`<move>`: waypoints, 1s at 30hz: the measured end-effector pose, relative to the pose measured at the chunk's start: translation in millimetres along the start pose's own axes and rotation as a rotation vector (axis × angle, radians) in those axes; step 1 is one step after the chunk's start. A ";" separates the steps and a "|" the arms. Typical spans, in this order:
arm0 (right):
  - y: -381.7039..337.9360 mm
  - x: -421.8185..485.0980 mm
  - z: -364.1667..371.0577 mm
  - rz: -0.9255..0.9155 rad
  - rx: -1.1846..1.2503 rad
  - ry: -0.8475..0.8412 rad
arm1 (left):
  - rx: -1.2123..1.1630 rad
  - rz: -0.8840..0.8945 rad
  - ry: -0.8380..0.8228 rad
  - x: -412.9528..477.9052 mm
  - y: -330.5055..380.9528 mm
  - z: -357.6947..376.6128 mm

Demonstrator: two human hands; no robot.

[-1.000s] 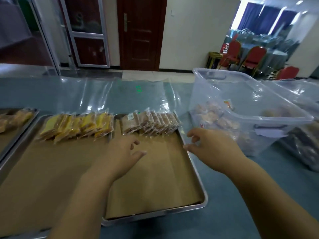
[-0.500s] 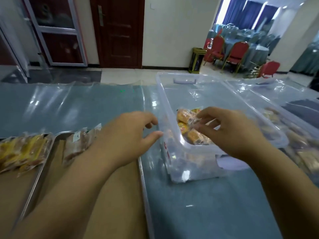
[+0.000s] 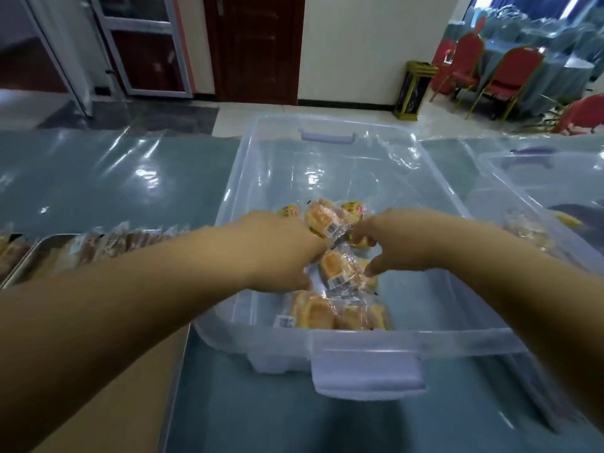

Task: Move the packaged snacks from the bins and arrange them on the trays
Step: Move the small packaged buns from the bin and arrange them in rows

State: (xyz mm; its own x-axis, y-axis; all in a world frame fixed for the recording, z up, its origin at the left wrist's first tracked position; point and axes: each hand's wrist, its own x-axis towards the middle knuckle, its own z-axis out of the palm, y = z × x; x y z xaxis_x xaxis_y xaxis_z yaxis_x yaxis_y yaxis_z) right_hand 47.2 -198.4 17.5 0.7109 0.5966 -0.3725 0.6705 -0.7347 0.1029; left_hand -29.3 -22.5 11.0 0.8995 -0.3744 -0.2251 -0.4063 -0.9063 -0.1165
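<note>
- Left hand [image 3: 277,253]: bare, with the back of the hand facing the camera. Its outline is softened by motion blur, so nails and finer detail cannot be made out.
- Right hand [image 3: 408,243]: bare, seen from the back. The knuckles show as a low rounded ridge and the thumb tip is blurred.
- Left forearm [image 3: 130,308]: uncovered from the wrist to the near left edge. The wide-angle lens renders it very broad at the near edge, narrowing toward the wrist.
- Right forearm [image 3: 523,273]: uncovered from the wrist to the near right edge, with the same lens-widened taper and a smooth, even surface.
</note>
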 end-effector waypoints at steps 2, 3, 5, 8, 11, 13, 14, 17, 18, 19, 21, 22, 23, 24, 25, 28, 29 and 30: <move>7.4 13.8 7.7 -0.053 -0.050 -0.101 | 0.044 0.005 -0.100 18.7 1.3 3.9; 10.1 20.5 12.3 -0.079 -0.066 -0.146 | 0.050 0.008 -0.148 27.1 1.8 6.6; 13.9 33.1 23.0 -0.115 -0.095 -0.236 | 0.046 0.009 -0.242 42.1 2.7 12.2; 17.2 47.1 39.8 -0.127 -0.136 -0.338 | 0.044 0.025 -0.351 61.9 4.6 21.3; 18.9 51.5 58.2 -0.108 -0.105 -0.411 | 0.042 0.053 -0.407 77.7 8.6 32.4; 18.7 50.5 71.2 -0.092 -0.043 -0.437 | 0.062 0.082 -0.456 85.5 12.7 43.3; 17.8 49.3 76.4 -0.088 -0.015 -0.451 | 0.066 0.091 -0.478 88.6 14.5 49.9; 10.7 46.8 86.1 -0.091 0.031 -0.520 | 0.028 0.081 -0.526 95.9 19.3 70.6; 7.3 47.0 86.9 -0.091 0.038 -0.532 | 0.008 0.077 -0.531 97.5 20.6 76.6; 4.1 47.8 87.2 -0.094 0.027 -0.539 | -0.021 0.075 -0.534 98.7 22.0 81.7; -1.7 50.1 86.9 -0.108 -0.051 -0.572 | -0.086 0.080 -0.544 99.8 24.8 88.1; -4.1 51.0 87.2 -0.114 -0.091 -0.592 | -0.102 0.090 -0.546 100.4 26.0 89.7; -6.0 52.5 87.0 -0.120 -0.125 -0.609 | -0.094 0.102 -0.543 101.2 26.7 90.3; -7.3 53.3 85.9 -0.122 -0.152 -0.625 | -0.063 0.118 -0.542 102.4 26.9 90.9; -7.8 54.4 85.7 -0.122 -0.172 -0.636 | -0.020 0.132 -0.551 103.2 27.1 90.8; -4.1 55.2 85.0 -0.078 -0.184 -0.585 | 0.043 0.113 -0.600 102.2 26.4 91.0; -1.1 55.9 85.7 -0.052 -0.173 -0.537 | 0.052 0.100 -0.599 101.4 26.1 90.6; 1.7 56.6 86.8 -0.022 -0.160 -0.507 | 0.067 0.091 -0.590 100.6 25.4 90.0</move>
State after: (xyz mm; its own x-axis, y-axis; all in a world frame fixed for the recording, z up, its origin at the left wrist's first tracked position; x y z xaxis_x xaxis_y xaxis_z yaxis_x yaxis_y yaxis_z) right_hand 70.2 -193.8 -83.4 0.5309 0.3517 -0.7711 0.7366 -0.6414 0.2146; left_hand 36.4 -65.5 -101.6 0.6276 -0.2607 -0.7336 -0.5043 -0.8540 -0.1279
